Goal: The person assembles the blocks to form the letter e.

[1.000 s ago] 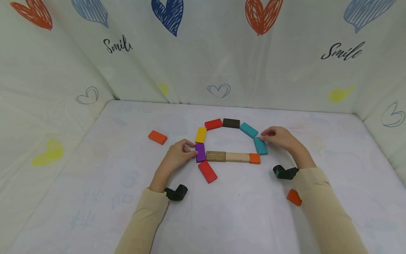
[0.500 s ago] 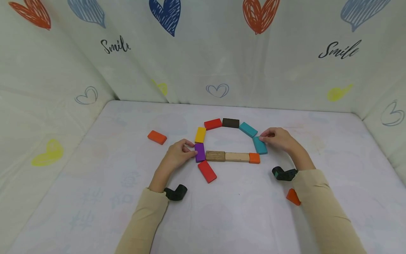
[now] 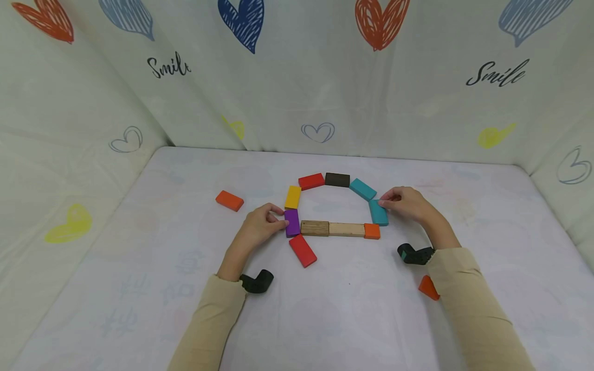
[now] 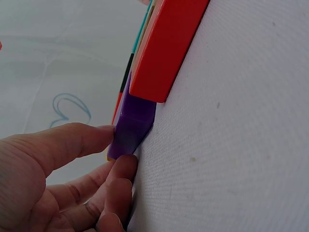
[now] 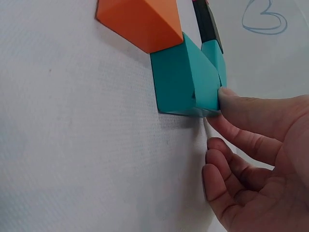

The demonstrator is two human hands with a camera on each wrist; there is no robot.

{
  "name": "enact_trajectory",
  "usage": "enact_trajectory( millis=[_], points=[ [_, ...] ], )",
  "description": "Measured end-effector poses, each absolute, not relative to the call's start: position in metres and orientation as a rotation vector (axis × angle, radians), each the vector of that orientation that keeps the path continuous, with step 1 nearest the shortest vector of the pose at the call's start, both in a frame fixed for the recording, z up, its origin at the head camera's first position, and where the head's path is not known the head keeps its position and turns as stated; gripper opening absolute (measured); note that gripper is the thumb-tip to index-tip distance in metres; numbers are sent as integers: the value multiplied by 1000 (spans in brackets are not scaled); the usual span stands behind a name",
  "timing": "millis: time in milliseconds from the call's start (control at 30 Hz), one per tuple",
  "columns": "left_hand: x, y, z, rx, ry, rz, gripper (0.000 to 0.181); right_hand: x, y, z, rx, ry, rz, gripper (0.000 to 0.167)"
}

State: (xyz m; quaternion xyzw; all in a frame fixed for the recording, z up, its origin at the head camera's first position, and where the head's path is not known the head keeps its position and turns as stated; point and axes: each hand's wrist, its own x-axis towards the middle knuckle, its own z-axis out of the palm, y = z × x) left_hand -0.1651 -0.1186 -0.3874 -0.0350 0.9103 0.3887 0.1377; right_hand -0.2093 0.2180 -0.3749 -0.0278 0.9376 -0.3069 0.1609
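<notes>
In the head view my left hand (image 3: 262, 226) holds the left edge of a purple block (image 3: 292, 223) with thumb and fingers. The left wrist view shows the thumb on that purple block (image 4: 129, 128), fingertips at its lower edge. My right hand (image 3: 406, 202) holds a teal block (image 3: 379, 213) at its far right corner; in the right wrist view the thumb touches the teal block (image 5: 176, 82) and the index finger is partly hidden behind it. An orange block (image 3: 372, 231) touches the teal one. Two wooden blocks (image 3: 315, 228) run between it and the purple block.
A yellow block (image 3: 293, 197), a red block (image 3: 311, 181), a black block (image 3: 337, 180) and another teal block (image 3: 363, 189) form the arch. A red block (image 3: 303, 251) slants below the purple one. Loose orange blocks lie left (image 3: 229, 201) and near the right sleeve (image 3: 429, 288).
The teal block at my right hand has shifted slightly left and turned more upright, its lower end now against the orange block. My left hand and the purple block stay in place.
</notes>
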Motion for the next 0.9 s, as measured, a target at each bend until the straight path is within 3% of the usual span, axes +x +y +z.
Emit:
enact_trajectory(
  millis=[567, 900],
  points=[
    [-166, -120, -388, -96, 2637, 1131, 34, -209, 217, -375, -67, 2674, -890, 36],
    [-166, -119, -390, -112, 2638, 1129, 34, -195, 222, -374, -9, 2631, -1044, 53]
  ],
)
